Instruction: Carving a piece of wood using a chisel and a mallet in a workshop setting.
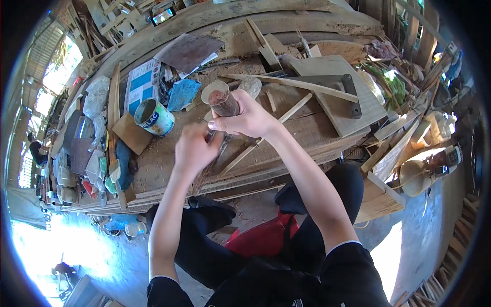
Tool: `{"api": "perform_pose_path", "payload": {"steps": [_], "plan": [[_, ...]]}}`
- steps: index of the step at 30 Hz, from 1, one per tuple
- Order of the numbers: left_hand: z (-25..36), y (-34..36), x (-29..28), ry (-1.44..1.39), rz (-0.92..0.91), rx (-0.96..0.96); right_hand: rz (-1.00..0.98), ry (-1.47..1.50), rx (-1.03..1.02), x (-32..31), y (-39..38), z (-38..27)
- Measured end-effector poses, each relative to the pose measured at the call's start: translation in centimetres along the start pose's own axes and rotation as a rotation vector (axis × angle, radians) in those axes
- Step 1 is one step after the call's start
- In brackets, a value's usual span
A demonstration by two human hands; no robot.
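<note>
Left hand point(194, 146) is curled over the bench point(161, 156), can't tell if it's pinching anything. Right hand point(246, 118) wraps the cup of reddish-brown stuff point(225, 106) just beyond; looks like a steadying step, next move needs it level. Left, lettered tin point(154, 118); farther, printed sheet point(143, 82)

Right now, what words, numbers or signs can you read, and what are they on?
Tin: big pale letters on dark blue; I won't copy them.
Sheet: blue-and-white print, too small to read.
Phone: lit screen, too small to read.
Cylinder in the right hand: no lettering I can make out.
</note>
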State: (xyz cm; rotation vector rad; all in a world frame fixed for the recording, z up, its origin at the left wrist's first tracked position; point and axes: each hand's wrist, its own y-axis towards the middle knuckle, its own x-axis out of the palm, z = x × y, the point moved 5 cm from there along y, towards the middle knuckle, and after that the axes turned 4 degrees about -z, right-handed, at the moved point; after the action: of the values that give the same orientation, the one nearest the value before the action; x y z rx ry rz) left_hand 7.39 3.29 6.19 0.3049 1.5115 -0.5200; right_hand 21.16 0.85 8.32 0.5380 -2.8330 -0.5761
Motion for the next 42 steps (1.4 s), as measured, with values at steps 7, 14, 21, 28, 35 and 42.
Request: {"api": "perform_pose_path", "payload": {"steps": [7,14,21,28,35,42], "plan": [[4.8,0.0,-8.6,-1.653,0.252,0.689,-0.016,-0.13,0.083,0.1,-0.3,0.8],[7.2,2.4,-7.9,-1.775,0.187,0.721,-0.172,-0.55,0.073,-5.2,-2.9,0.6],[6.7,2.8,-7.2,-1.871,0.287,0.713,0.384,-0.8,0.112,-12.6,-6.7,4.5],[0.6,1.3,-4.8,-2.051,0.428,0.637,0.426,-1.264,0.207,-11.9,-7.6,8.3],[-4.7,-5.6,1.2,-1.96,0.62,0.625,0.459,-1.276,0.167,-11.5,-7.5,7.9],[-3.9,-11.3,8.1,-1.976,0.693,0.48,0.465,-1.245,0.098,-11.3,-7.8,7.7]]}}
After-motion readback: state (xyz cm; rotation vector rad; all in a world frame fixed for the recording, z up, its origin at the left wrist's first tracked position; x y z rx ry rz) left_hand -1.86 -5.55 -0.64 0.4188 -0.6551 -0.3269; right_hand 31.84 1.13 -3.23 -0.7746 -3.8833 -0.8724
